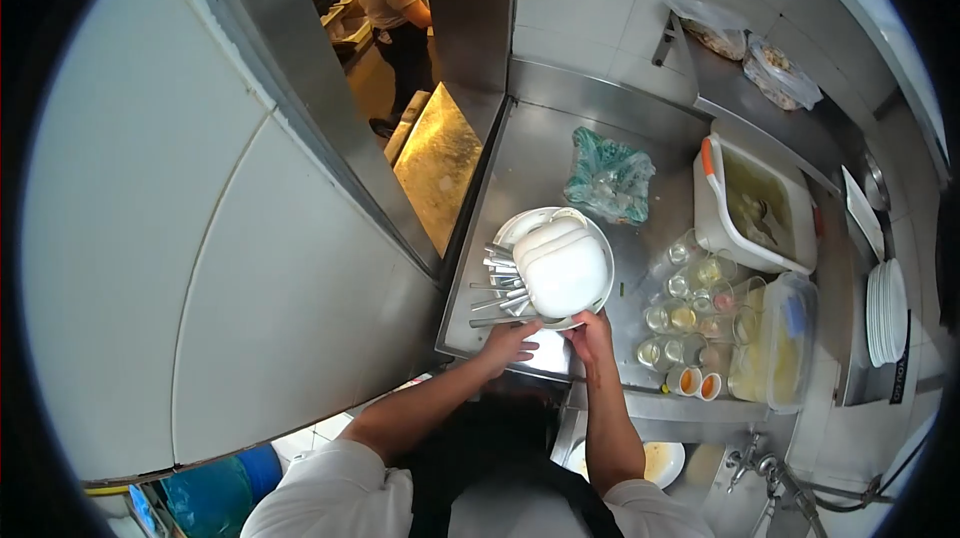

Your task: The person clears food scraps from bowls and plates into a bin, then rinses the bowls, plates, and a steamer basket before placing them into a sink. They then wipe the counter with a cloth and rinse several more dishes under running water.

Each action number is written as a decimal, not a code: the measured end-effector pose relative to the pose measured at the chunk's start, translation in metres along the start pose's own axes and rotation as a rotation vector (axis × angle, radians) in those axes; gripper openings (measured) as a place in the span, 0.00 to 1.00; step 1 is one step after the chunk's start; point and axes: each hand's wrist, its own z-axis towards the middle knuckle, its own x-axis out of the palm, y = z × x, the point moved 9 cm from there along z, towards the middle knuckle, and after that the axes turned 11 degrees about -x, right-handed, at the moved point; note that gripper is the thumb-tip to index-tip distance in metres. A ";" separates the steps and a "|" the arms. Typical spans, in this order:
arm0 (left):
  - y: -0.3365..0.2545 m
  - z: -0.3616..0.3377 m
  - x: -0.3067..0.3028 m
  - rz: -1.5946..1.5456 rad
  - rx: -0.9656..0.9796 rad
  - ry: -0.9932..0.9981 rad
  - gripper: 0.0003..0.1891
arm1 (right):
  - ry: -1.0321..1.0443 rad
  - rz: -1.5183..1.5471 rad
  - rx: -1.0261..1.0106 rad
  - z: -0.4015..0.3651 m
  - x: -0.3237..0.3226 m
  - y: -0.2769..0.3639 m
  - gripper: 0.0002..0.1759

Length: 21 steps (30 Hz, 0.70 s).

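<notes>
A round white plate [604,283] lies at the near left of the steel counter, carrying several nested white bowls [568,273] turned on their side. Along the plate's left edge, a bunch of metal cutlery [505,300] juts out with handles pointing left. My right hand [590,335] grips the near rim of the plate, thumb and fingers closed at the edge. At the near left, by the lowest cutlery handle, my left hand [510,346] has its fingers apart, fingertips right at the rim.
A crumpled green plastic bag [610,176] lies farther back. On the right stand several drinking glasses [684,316], a white tub [708,213] of murky liquid and a clear plastic container [795,338]. Below are a faucet [765,465] and dirty plates [664,463]. Another person [388,8] stands beyond the opening.
</notes>
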 end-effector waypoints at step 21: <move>-0.187 -0.047 0.064 1.109 0.595 -0.390 0.22 | -0.207 -0.538 -0.150 -0.058 0.017 0.052 0.33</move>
